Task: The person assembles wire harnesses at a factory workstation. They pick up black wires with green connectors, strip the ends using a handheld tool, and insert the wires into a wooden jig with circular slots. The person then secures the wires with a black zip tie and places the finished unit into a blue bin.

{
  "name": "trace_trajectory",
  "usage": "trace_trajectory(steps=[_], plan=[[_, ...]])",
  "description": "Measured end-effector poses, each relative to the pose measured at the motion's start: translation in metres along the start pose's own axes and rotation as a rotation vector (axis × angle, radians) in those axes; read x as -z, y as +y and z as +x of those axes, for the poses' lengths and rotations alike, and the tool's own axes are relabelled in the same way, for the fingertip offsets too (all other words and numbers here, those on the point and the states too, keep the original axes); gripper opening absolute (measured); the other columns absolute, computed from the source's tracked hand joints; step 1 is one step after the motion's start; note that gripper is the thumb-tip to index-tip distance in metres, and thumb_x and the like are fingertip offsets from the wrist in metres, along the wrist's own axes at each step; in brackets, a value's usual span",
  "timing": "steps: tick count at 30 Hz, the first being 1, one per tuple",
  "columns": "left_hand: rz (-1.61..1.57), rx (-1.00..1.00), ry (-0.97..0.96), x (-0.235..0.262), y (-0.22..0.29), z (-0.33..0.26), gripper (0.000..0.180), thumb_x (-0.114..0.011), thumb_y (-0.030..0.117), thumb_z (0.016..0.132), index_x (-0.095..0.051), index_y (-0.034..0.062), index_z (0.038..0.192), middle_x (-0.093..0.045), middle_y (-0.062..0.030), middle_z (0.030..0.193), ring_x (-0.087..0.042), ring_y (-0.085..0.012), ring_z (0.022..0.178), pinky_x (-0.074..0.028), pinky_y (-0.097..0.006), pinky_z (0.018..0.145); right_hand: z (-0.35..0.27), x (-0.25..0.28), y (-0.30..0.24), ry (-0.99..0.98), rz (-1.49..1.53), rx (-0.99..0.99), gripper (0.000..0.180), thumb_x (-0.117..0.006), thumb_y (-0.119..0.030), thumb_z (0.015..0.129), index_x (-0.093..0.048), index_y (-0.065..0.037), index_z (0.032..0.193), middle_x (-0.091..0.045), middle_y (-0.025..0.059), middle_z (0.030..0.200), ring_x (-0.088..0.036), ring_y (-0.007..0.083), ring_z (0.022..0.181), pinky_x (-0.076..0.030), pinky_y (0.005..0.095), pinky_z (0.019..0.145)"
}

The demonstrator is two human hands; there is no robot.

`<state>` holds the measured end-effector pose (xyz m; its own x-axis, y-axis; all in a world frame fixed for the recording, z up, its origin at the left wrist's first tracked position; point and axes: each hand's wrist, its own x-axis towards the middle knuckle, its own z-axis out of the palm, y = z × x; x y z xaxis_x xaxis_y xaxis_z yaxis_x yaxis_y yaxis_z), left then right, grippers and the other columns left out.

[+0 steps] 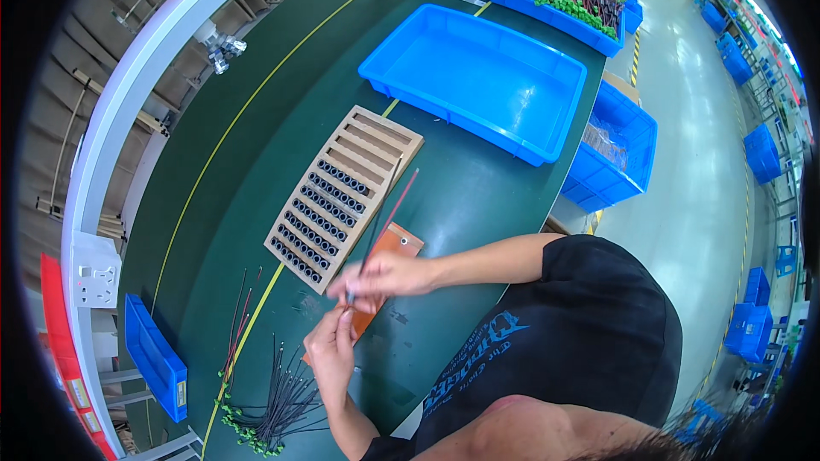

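My left hand [330, 343] is closed, its thumb and fingertips pinched at the lower end of a pair of thin wires. Just above it my right hand [384, 276] closes around the same pair, slightly smeared by motion. From between the hands a black wire [383, 205] and a dark red wire [400, 205] rise up and to the right. Their lower ends are hidden by my fingers. Beneath both hands lies an orange board [398, 242]. Beside it a wooden tray [412, 138] holds rows of black round parts [318, 220]; its far slots hold none.
A bundle of black wires [286, 393] with green ends lies on the green table at the near left, by a few red wires [242, 324]. A large blue bin [478, 68] stands beyond the tray. Another blue bin [555, 13] holds many green-ended wires. A white frame post [94, 171] borders the left.
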<state>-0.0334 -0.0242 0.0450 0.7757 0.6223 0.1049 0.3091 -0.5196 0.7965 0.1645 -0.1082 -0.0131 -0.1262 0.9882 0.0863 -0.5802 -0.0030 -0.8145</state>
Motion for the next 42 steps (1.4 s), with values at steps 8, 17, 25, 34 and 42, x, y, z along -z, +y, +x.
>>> trace_trajectory(steps=[8,17,25,34,42], plan=[[0.278,-0.135,0.039,0.014,-0.007,-0.019,0.008,-0.068,0.002,0.092,-0.071,-0.0034,0.098,-0.065,-0.0129,0.08,-0.063,-0.0264,0.079,-0.049,-0.037,0.074,-0.008,-0.004,0.005,-0.028,-0.077,0.103,0.041,-0.045,-0.029,0.112,-0.063,0.002,0.131,-0.063,0.0097,0.125,-0.064,0.0134,0.1,-0.055,0.0294,0.09],[-0.119,0.018,0.07,0.018,-0.038,-0.033,0.033,-0.077,0.001,0.083,-0.065,0.0001,0.114,-0.06,-0.0118,0.113,-0.061,-0.0231,0.103,-0.05,-0.032,0.092,-0.003,-0.003,0.015,-0.01,0.04,-0.038,0.038,-0.046,-0.027,0.112,-0.062,0.001,0.131,-0.067,0.0118,0.125,-0.068,0.0174,0.109,-0.055,0.0328,0.099],[-0.746,0.293,0.206,0.025,-0.08,-0.058,0.043,-0.074,-0.009,0.088,-0.062,-0.0016,0.129,-0.068,-0.0094,0.115,-0.068,-0.0159,0.102,-0.057,-0.03,0.093,-0.005,-0.001,0.025,0.133,0.147,-0.011,0.037,-0.047,-0.022,0.111,-0.058,0.005,0.134,-0.066,0.0193,0.128,-0.069,0.0254,0.112,-0.057,0.0371,0.1],[-0.713,0.259,0.269,0.029,-0.082,-0.05,0.023,-0.068,-0.002,0.095,-0.067,-0.0047,0.119,-0.068,-0.0111,0.107,-0.071,-0.0194,0.088,-0.059,-0.031,0.077,0.011,-0.003,0.028,0.12,0.096,-0.056,0.036,-0.046,-0.021,0.111,-0.058,0.003,0.135,-0.065,0.0191,0.13,-0.069,0.0251,0.113,-0.057,0.0367,0.1],[-0.643,0.342,0.338,0.059,-0.097,-0.081,0.016,-0.069,0.001,0.096,-0.07,-0.0035,0.111,-0.072,-0.0097,0.102,-0.07,-0.0154,0.084,-0.057,-0.029,0.074,0.032,-0.032,0.038,0.094,-0.074,-0.135,0.037,-0.048,-0.022,0.111,-0.058,0.003,0.136,-0.065,0.0158,0.132,-0.068,0.0224,0.115,-0.055,0.0333,0.101]])
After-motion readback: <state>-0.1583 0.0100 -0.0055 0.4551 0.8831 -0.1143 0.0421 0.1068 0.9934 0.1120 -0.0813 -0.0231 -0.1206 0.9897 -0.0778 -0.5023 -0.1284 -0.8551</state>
